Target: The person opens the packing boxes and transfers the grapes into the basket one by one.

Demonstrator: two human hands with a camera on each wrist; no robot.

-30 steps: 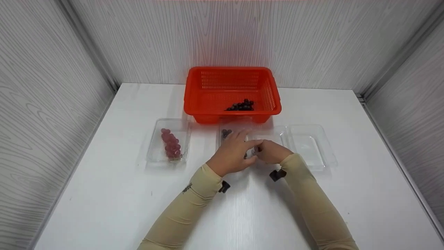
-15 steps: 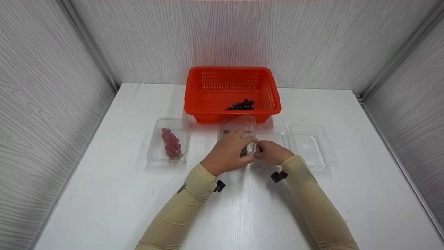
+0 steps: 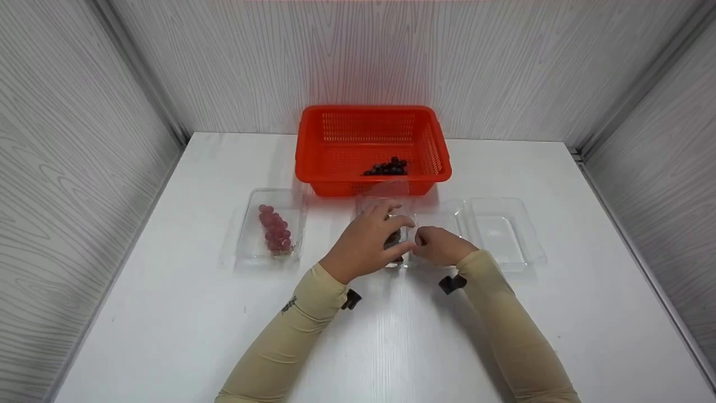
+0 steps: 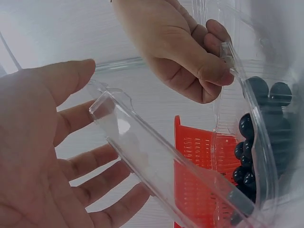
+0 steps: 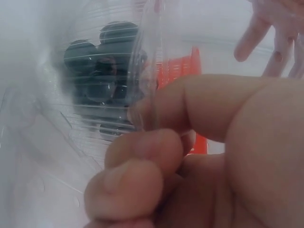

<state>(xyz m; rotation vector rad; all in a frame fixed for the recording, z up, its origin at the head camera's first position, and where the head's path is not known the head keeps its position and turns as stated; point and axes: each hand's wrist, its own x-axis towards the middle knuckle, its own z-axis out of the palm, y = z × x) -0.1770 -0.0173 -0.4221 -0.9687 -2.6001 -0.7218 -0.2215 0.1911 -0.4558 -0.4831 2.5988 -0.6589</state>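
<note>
Red basket point(image 3: 330, 179) with dark grapes point(image 3: 387, 168) at back of white worktop point(image 3: 168, 313), clear box point(image 3: 251, 226) with pink grapes point(image 3: 275, 229) left, wood-grain walls point(image 3: 240, 67) around.

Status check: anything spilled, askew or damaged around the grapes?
No spill or damage shows. Only the clear lid of the black-grape box looks askew: it stands partly open, tilted beside the left hand. The right hand pinches the box's edge, so probably normal handling.

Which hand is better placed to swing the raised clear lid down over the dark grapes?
Left, likely. The left hand is spread at the edge of the raised lid. The right hand pinches the edge of the box holding the dark grapes, so it seems better kept for steadying.
</note>
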